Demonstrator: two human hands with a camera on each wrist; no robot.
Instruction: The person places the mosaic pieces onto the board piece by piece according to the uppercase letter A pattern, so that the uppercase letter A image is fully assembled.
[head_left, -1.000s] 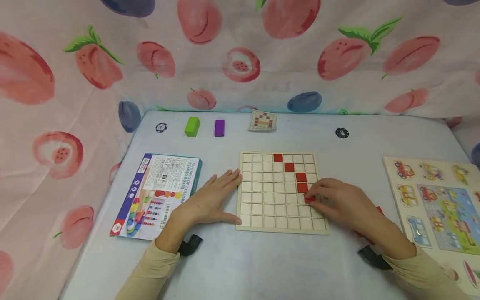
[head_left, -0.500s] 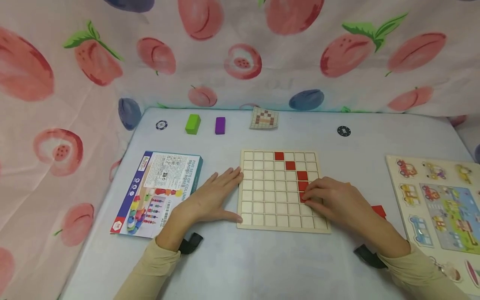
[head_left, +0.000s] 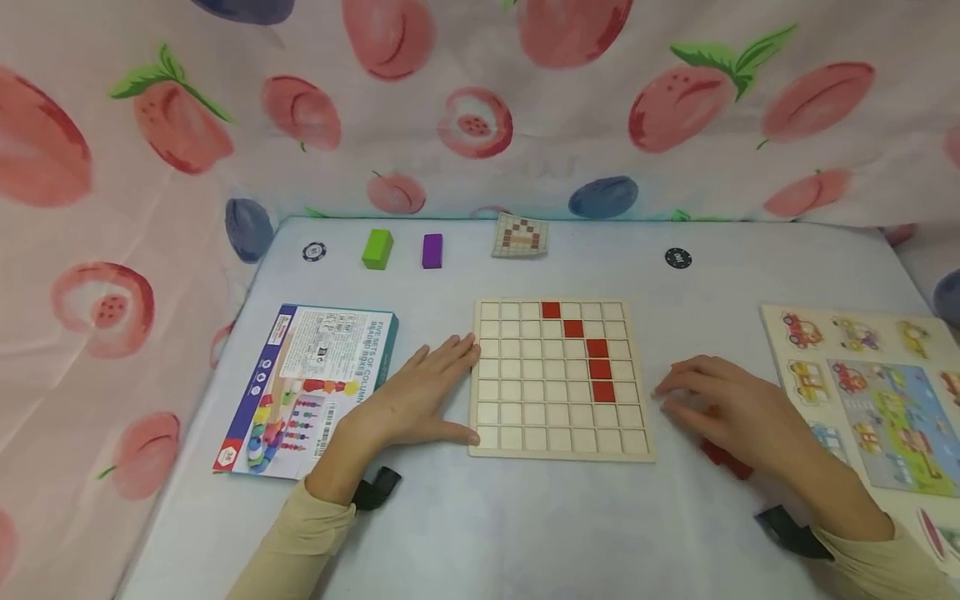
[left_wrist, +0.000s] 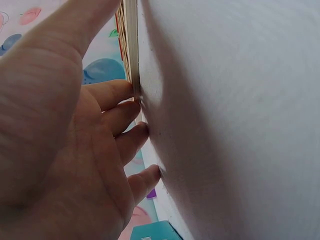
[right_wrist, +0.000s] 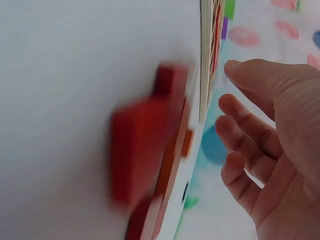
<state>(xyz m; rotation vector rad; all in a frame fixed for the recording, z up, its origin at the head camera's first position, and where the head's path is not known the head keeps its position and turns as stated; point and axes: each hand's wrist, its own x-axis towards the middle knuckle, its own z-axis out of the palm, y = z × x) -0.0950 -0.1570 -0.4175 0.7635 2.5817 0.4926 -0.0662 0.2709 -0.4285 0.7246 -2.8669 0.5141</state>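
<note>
Right hand [head_left: 731,408] hovers over the counter [head_left: 525,525] just right of the grid board [head_left: 558,379], fingers loosely bent and holding nothing, above a small heap of loose red tiles [head_left: 723,457]; the wrist view shows those tiles [right_wrist: 150,150] only as a blur. Left hand [head_left: 416,400] lies flat and open on the counter, fingertips against the board's left edge, bracing it.

Five red tiles [head_left: 602,369] sit in the board: one in the top row, one a step down and to the right, then three stacked in one column. Every other cell shows bare wood, so I judge the filling is at an early stage, with most of the grid left. A small pattern card [head_left: 520,237] lies at the far edge, too small to read exactly. How many tiles remain in the heap cannot be told, since the hand covers most of it.
</note>
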